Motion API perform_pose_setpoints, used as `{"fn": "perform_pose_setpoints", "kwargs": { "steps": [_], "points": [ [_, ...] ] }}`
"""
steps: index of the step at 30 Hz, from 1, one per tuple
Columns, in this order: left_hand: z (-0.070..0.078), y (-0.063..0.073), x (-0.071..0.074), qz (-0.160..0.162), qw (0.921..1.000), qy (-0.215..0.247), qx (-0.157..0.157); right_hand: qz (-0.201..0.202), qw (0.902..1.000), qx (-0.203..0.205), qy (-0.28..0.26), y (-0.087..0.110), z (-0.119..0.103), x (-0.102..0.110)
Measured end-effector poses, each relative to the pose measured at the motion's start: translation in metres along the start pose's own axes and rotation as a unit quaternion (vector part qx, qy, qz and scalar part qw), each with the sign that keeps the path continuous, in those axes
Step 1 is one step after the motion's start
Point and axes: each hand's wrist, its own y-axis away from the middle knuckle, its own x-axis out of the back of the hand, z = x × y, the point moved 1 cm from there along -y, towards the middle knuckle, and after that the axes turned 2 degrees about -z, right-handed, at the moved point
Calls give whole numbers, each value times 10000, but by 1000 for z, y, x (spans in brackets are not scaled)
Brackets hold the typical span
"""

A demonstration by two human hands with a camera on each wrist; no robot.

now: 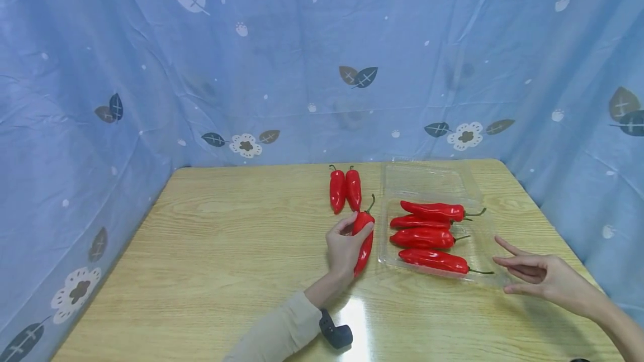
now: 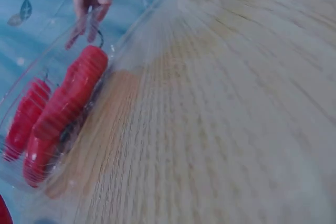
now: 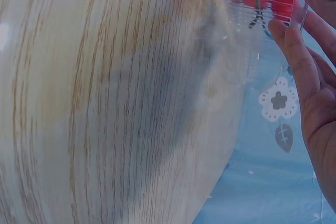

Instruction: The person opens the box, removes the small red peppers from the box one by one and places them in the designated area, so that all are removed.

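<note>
My left hand grips a red chili pepper by its upper part, with the thumb and fingers on either side. This pepper lies left of a clear plastic box, its green stem pointing away from me. Inside the box several red peppers lie side by side, stems to the right. At the box's right end is my right hand, fingers spread and fairly straight. In the right wrist view its fingertips are right at the clear wall. The held pepper is mostly outside the left wrist view.
Two more red peppers lie together beyond my left hand. The box's clear lid is folded back toward the curtain. A blue patterned curtain surrounds the wooden table at the back and sides.
</note>
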Motion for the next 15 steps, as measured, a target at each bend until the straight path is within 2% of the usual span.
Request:
{"fn": "perform_pose_setpoints", "kwargs": {
  "steps": [4,6,15],
  "points": [
    [-5,-5,-2,204,9992,-139,305,17,10000,27,-13,1,0,1],
    [-7,-9,-2,299,9987,-191,360,12,10000,55,6,0,1,1],
    [-9,-26,-3,488,9987,-2,159,26,9999,84,119,0,1,0]
  ]
}}
